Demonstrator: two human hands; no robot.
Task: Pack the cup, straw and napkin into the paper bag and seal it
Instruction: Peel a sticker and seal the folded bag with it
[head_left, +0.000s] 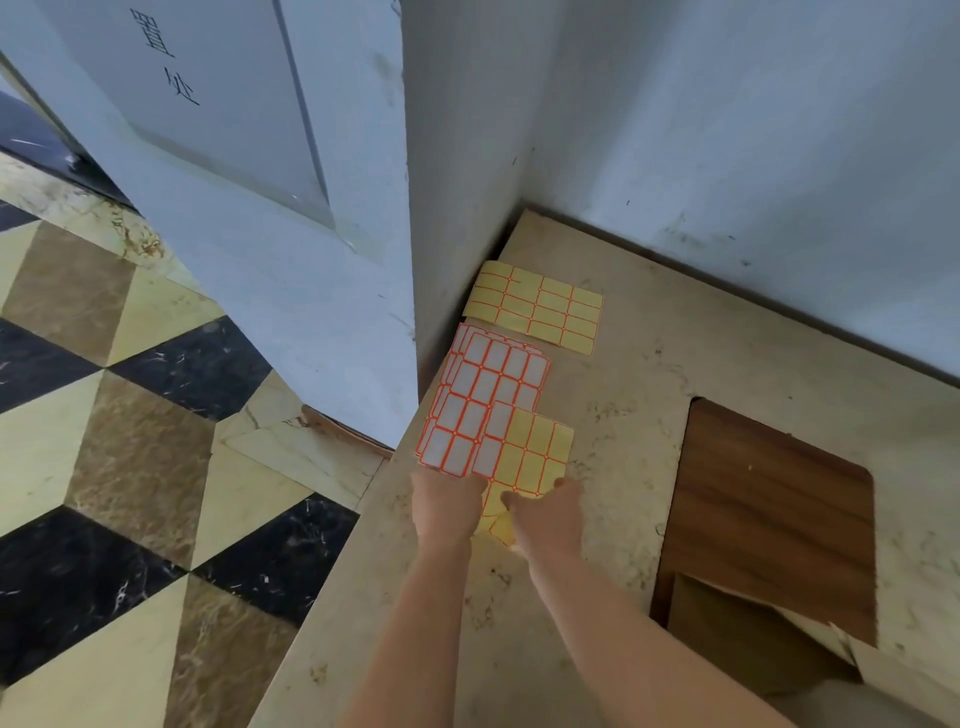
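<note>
A yellow sticker sheet (537, 457) with red grid lines lies on the beige counter (623, 415). My left hand (447, 499) and my right hand (545, 512) both pinch its near edge, and its lower corner curls up between them. Under it, to the left, lies a stack of white sticker sheets (483, 400) with red borders. The brown paper bag (748, 634) sits at the lower right, its top partly open. The cup, straw and napkin are out of view.
Another yellow sticker sheet (540, 306) lies in the counter's far corner against the white wall. A dark wooden board (774, 499) lies on the counter at the right, behind the bag. The counter's left edge drops to a patterned tile floor (130, 415).
</note>
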